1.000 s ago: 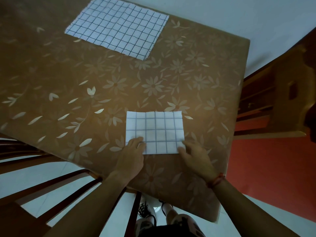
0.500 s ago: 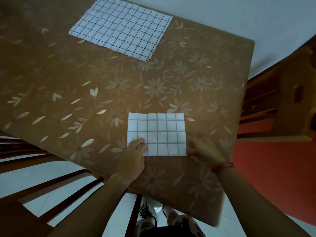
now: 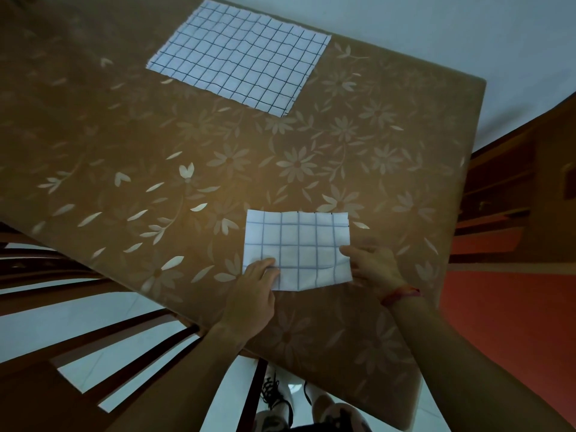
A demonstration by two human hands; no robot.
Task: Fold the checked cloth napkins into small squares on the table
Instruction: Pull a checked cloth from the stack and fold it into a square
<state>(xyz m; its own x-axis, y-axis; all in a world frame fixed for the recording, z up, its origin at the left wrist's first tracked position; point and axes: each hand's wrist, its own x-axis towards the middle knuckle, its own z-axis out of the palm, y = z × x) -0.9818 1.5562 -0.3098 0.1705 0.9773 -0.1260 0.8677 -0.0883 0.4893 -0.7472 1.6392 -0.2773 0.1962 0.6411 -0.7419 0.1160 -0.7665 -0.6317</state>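
A folded white napkin with blue checks lies on the brown flowered table near its front edge. My left hand rests on the napkin's near left corner, fingertips pressing it down. At the napkin's right edge my right hand pinches the cloth, thumb on top, and a red thread band circles that wrist. A larger checked napkin lies spread flat and unfolded at the far side of the table.
Wooden chair backs stand close to the table's near left edge. A wooden cabinet and red floor are on the right. My shoes show under the table's edge.
My right hand has moved from the napkin's near right corner up to its right edge and taken hold there. My left hand has stayed on the near left corner.
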